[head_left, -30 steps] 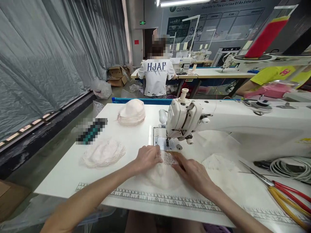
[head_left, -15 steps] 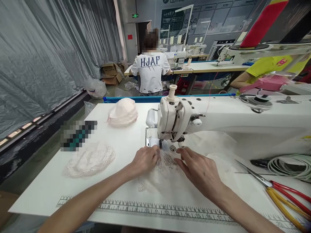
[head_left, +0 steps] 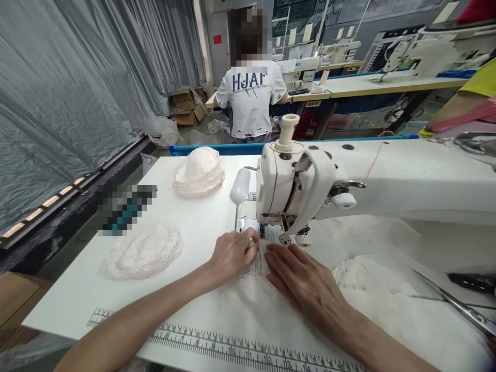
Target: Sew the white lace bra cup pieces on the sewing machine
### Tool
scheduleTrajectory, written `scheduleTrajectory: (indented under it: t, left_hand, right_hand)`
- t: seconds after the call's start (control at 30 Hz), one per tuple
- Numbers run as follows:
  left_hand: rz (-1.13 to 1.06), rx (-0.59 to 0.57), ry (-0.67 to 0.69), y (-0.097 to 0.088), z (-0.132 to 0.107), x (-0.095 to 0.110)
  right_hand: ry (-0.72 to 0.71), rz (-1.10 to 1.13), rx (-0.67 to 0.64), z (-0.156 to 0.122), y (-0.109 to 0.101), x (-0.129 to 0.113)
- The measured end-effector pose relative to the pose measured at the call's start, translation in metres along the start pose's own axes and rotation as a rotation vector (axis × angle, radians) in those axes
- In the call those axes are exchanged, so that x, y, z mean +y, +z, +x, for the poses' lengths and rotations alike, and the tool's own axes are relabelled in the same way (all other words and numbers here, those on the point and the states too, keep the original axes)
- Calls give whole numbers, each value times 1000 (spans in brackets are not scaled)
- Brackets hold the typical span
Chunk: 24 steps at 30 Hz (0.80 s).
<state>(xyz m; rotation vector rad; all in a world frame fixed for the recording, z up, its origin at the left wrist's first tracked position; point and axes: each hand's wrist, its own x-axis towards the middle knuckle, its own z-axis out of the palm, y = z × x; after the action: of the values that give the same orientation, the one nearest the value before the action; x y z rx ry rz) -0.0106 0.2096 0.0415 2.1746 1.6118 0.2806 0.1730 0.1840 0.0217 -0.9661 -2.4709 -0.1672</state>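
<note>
White lace cloth (head_left: 256, 268) lies on the bench (head_left: 85, 294) just in front of the sewing machine (head_left: 284, 181); the person's left hand (head_left: 232, 254) pinches it between thumb and fingers, the right hand (head_left: 310, 279) rests on it, fingers nearly flat; left of the machine sit a lace pile (head_left: 143, 250) and domed stack (head_left: 199, 170)

Left hand (head_left: 232, 254) is pinching white lace fabric (head_left: 256, 268) in front of the sewing machine (head_left: 294, 188); right hand (head_left: 306, 279) is resting on that fabric. Two fabric piles (head_left: 199, 173) are lying left of the sewing machine.
</note>
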Motion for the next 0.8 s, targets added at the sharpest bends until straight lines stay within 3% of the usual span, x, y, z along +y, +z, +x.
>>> scheduleTrajectory:
  t: [0.37, 0.5, 0.6, 0.67, 0.73, 0.8]
  left_hand:
    - [108, 46, 32, 3, -4, 1]
    - [297, 46, -11, 0, -5, 3]
    - [520, 147, -54, -4, -6, 0]
    - [601, 310, 26, -6, -9, -1]
    - [563, 457, 230, -3, -14, 0]
    - [455, 486, 435, 2, -18, 1]
  right_hand:
    - [15, 42, -11, -1, 1, 6]
    - [19, 60, -19, -1, 2, 8]
    - [28, 70, -35, -1, 1, 9]
    - [40, 74, -43, -1, 1, 9]
    - [49, 80, -46, -2, 1, 8]
    - [52, 88, -46, -2, 2, 8]
